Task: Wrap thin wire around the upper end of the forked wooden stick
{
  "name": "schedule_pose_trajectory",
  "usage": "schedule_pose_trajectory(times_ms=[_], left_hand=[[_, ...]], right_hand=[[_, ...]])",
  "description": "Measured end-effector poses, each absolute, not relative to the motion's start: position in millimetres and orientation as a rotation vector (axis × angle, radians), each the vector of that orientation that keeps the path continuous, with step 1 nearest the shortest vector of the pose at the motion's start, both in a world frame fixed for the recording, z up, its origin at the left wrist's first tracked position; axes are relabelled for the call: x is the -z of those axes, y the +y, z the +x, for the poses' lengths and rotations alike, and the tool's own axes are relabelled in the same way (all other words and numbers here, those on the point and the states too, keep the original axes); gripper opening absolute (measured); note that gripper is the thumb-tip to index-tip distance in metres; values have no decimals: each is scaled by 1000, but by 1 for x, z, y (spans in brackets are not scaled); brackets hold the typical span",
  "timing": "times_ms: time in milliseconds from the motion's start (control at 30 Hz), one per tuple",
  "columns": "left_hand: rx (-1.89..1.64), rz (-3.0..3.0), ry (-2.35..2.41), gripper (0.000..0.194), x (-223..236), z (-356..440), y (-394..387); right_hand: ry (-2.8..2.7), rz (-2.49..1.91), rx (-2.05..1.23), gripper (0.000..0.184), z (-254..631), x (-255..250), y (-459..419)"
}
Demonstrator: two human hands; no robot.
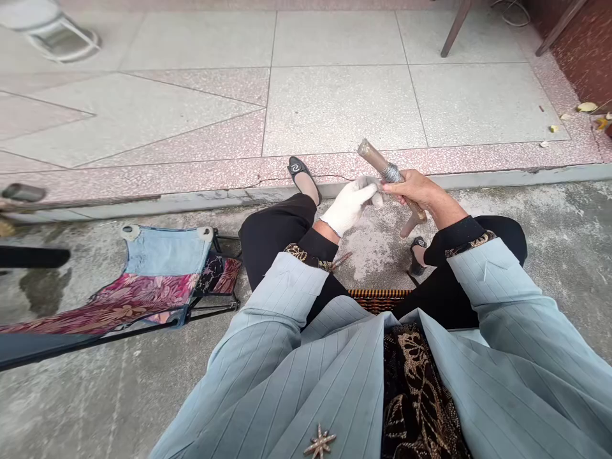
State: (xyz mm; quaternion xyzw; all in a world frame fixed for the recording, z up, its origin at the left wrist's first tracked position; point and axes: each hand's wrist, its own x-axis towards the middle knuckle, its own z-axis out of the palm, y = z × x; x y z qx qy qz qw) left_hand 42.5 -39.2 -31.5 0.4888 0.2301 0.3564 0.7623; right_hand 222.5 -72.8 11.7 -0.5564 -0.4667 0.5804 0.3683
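A forked wooden stick slants between my knees, with silvery metal wire coiled round its upper part. My right hand is bare and closed round the stick just below the coil, its thumb and forefinger reaching left. The fork's lower end shows under that hand. My left hand, in a white knitted glove, is closed, its fingertips meeting those of the right hand. A thin strand of the wire seems to run between the fingertips; the gloved fingers hide most of it.
A raised tiled step lies ahead, its edge close beyond my feet. A folding chair with patterned fabric stands at the left. Pliers-like handles lie on the concrete below my left wrist. A woven seat shows beneath me.
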Motion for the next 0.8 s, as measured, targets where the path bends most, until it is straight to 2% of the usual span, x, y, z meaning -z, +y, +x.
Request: schedule_pose_trajectory(times_ms=[100, 233, 400, 600, 800], left_hand=[[-795, 1138, 507, 40, 37, 45, -37], [-731, 1173, 506, 43, 35, 44, -37], [-654, 1169, 488, 35, 31, 34, -37], [-728, 1028, 478, 35, 35, 23, -34], [-738, 1156, 568, 29, 42, 12, -21]], right_hand=[[-1195, -1495, -1505, 34, 222, -7, -72], [-1195, -1533, -1518, 30, 222, -5, -73], [-1118, -1615, -1603, 27, 223, -15, -79], [-1049, -1194, -2045, 23, 223, -14, -86], [-1045, -997, -1995, 21, 232, -11, -89]])
